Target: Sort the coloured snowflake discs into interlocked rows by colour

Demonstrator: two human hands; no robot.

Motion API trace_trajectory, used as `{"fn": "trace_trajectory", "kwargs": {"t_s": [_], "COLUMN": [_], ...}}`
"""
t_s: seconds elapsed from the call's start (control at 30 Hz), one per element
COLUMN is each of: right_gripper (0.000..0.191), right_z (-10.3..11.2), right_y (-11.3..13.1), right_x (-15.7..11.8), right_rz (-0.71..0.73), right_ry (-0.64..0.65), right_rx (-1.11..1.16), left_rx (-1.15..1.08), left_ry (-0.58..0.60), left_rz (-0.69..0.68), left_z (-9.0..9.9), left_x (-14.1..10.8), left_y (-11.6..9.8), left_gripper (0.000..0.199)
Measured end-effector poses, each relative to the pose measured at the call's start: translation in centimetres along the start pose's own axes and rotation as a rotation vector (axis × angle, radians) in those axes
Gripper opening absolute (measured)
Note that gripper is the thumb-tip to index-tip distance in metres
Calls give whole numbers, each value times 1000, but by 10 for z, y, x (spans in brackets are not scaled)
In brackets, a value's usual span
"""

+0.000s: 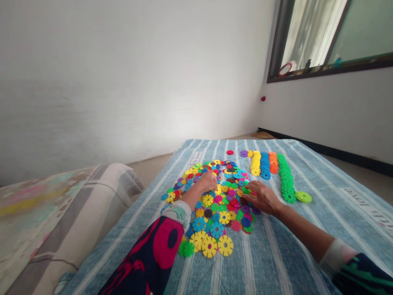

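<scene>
A wide pile of colourful notched plastic snowflake discs lies spread over the cloth in front of me. My left hand is over the middle of the pile, its fingers closed; whatever they may hold is hidden. At the pile's right edge, my right hand curls its thumb and fingers around green snowflake discs. Just beyond this hand are overlapping rows of sorted discs: a yellow row, a blue row, an orange row and a long green row.
Light green discs lie beside the green row's near end. Purple discs and a lone red disc are farther back. A striped blue cloth covers the table. To the left stands a bed-like surface; a white wall rises behind.
</scene>
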State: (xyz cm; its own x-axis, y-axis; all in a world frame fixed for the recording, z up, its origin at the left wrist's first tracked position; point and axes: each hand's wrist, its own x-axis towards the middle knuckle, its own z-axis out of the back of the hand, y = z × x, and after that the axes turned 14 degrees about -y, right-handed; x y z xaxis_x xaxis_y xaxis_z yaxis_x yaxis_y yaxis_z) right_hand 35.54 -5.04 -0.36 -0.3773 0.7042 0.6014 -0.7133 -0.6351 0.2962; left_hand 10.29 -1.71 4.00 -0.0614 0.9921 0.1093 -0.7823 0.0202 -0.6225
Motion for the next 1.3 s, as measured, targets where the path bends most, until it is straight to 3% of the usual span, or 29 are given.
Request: {"fn": "trace_trajectory", "kwargs": {"t_s": [0.13,0.3,0.5,0.7,0.9,1.13,1.2,1.3], "right_gripper": [29,40,53,42,30,27,28,31], "right_z": [4,-2,-13,-28,-41,-59,-60,-60], "right_y": [48,100,127,143,136,96,101,132], "right_x": [-16,-33,-43,-37,-11,41,43,28], "right_rz": [301,501,650,801,785,521,506,630], "right_ry": [-30,32,95,174,127,60,45,38], "right_rx": [103,245,316,264,170,-76,-80,65], "left_rx": [2,-95,-205,-315,-414,-500,-513,-530], "left_ry": [2,-23,-52,-96,-138,-220,-253,-285], "left_rz": [33,74,91,102,146,185,189,186], "left_z": [4,7,12,11,8,18,23,29], "left_x": [-4,-10,-16,-15,-11,-1,1,3], "left_y": [5,9,13,17,25,37,40,45], "left_gripper": [13,19,23,20,19,19,20,20]}}
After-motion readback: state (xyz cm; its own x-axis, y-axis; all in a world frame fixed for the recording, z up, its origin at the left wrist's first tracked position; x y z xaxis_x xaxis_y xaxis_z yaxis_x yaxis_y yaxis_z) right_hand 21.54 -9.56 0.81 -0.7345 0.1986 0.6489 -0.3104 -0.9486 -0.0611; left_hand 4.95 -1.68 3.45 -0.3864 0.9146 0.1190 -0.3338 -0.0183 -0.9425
